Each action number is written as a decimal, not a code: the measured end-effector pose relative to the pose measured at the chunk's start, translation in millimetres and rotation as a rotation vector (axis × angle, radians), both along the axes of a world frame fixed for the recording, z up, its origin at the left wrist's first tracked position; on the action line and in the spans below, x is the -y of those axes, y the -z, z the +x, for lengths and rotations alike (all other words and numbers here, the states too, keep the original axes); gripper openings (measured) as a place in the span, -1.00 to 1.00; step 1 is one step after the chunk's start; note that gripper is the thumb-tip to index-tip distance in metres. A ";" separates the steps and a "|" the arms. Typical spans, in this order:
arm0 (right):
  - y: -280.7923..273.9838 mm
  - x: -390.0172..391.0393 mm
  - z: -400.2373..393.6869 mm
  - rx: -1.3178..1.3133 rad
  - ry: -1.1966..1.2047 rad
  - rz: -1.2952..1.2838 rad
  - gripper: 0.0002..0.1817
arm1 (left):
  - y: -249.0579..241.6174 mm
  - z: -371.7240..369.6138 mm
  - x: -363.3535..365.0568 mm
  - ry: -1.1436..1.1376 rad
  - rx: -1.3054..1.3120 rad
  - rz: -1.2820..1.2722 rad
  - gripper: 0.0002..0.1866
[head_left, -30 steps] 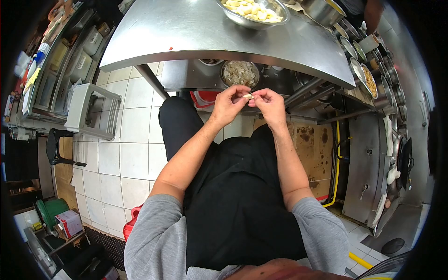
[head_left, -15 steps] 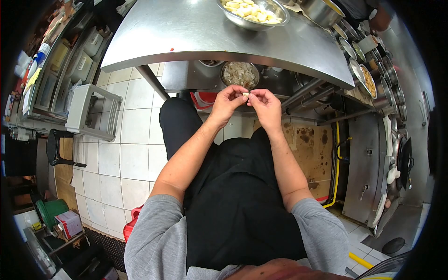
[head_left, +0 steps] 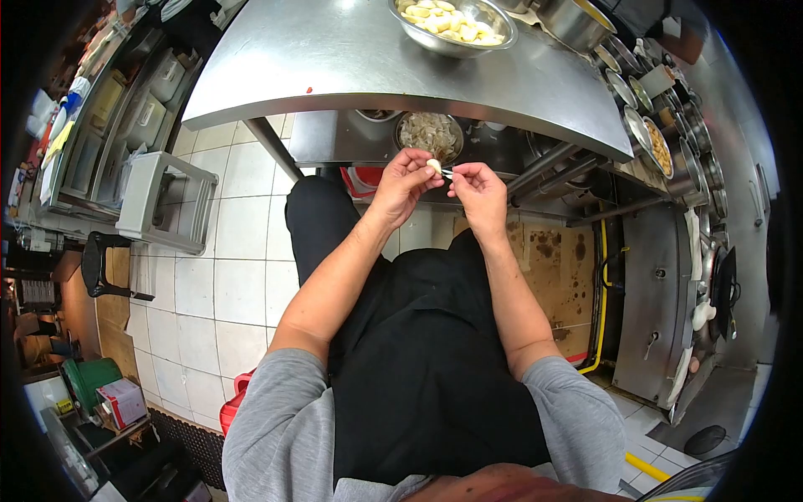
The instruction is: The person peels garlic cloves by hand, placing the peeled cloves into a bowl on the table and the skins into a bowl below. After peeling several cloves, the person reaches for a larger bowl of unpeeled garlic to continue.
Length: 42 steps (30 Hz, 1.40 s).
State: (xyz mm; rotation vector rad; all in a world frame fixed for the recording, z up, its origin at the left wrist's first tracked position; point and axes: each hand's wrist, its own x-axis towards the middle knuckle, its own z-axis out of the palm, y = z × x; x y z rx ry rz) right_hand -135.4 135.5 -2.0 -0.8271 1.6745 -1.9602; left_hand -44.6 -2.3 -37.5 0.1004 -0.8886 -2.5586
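A pale garlic clove is pinched between the thumb and fingers of my left hand, in front of the table's edge. My right hand, just beside it, is closed on a small thin blade whose shiny end points at the clove; its handle is hidden in my fingers. Beyond my hands, on the lower shelf, a bowl holds a heap of papery garlic skins. Up on the table stands a metal bowl of peeled garlic cloves.
The steel table spans the space ahead, its edge just past my hands. Pots and bowls crowd the right counter, including a bowl of brown pieces. A grey step stool stands left. Another person's dark clothing shows at upper left.
My hands have moved slightly apart. The clove now sits turned up in my left fingers, and the thin blade shows between the hands. Another person has come into view at upper left.
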 end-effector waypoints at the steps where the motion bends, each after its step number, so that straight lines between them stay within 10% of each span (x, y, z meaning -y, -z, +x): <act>1: 0.9 -0.1 -0.2 0.000 0.000 0.000 -0.90 | -2.0 1.0 0.2 0.014 -0.005 0.033 -0.78; 42: -3.3 25.4 -26.3 -0.551 0.239 0.191 -0.90 | -3.1 1.6 2.1 -0.155 0.148 -0.354 -0.66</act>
